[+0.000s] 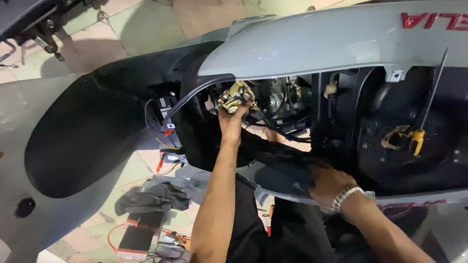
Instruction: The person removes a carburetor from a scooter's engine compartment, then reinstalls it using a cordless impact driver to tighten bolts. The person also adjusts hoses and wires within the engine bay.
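A scooter lies opened up under me, its grey body panel [317,44] above a dark cavity full of black hoses and wires. My left hand [233,119] reaches up into the cavity, and its fingers hold a gold-coloured metal engine part [236,96]. My right hand [327,184], with a metal watch [343,197] on the wrist, grips the lower edge of the black inner panel [287,168]; its fingertips are lost in the dark. Right of it, a screwdriver with a yellow handle [417,140] leans in the black compartment beside a bent brass-coloured piece [394,136].
On the tiled floor [146,29] below the scooter lie a dark rag [151,197], a black battery box [139,236] with red leads, and loose wires. Part of another vehicle [39,29] shows at the top left. The grey side panel [14,146] fills the left edge.
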